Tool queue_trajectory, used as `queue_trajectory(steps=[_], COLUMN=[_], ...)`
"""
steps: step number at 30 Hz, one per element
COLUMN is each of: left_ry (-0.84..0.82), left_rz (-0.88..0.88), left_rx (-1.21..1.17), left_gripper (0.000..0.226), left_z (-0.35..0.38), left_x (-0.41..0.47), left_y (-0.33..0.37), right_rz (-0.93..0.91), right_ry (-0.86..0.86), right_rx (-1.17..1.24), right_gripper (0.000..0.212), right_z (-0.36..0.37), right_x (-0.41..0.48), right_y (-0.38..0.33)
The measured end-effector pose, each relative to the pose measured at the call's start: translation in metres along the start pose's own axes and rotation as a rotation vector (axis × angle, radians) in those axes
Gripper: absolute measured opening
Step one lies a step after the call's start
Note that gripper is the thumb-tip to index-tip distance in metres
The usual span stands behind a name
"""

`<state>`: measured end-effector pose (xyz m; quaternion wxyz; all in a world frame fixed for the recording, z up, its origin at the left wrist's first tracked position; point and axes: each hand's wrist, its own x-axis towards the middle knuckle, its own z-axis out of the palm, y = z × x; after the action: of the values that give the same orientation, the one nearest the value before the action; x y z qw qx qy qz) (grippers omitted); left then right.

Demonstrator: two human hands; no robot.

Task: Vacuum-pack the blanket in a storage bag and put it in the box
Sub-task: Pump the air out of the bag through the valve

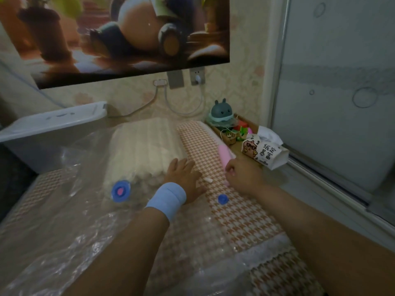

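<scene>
A folded cream blanket [143, 150] lies inside a clear plastic storage bag [70, 221] on the table. The bag's blue valve [120, 190] with a pink centre faces up near the blanket's front end. A loose blue valve cap [222, 198] sits on the houndstooth tablecloth [239, 216]. My left hand [183, 178], with a light blue wristband, rests flat with straight fingers at the blanket's right edge. My right hand [241, 174] grips the lower end of a pink pump [224, 155] lying on the cloth. A clear storage box [42, 135] with a lid stands at the back left.
A small white piece [208, 180] lies between my hands. A tissue pack [265, 153] and a tray of trinkets [233, 129] with a teal toy [221, 113] stand at the back right. Cables hang from wall sockets [197, 76]. A glass panel [333, 103] borders the right side.
</scene>
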<state>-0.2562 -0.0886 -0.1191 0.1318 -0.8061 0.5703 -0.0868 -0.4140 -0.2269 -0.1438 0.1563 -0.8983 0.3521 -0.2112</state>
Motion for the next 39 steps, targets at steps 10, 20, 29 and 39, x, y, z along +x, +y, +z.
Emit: queue_trajectory(steps=[10,20,29,39], left_ry=[0.242,0.678,0.73,0.616], left_rz=[0.042,-0.104,-0.338,-0.353], left_rx=[-0.325,-1.118,-0.443,-0.801], left_gripper=[0.057,0.065,0.092,0.052], left_z=[-0.014,-0.02,0.007,0.009], left_x=[-0.007,-0.055,-0.107,-0.133], left_y=[-0.009,-0.059,-0.144,-0.189], right_rz=[0.269,0.018,-0.05,0.019], right_ry=[-0.156,0.098,-0.391,-0.719], right_rx=[0.193,0.696,1.024,1.694], right_gripper=[0.061,0.05,0.044,0.057], right_z=[0.022,-0.028,-0.027,0.009], right_x=[0.024,0.004,-0.008,0.003], right_y=[-0.007,-0.102,-0.174,-0.227])
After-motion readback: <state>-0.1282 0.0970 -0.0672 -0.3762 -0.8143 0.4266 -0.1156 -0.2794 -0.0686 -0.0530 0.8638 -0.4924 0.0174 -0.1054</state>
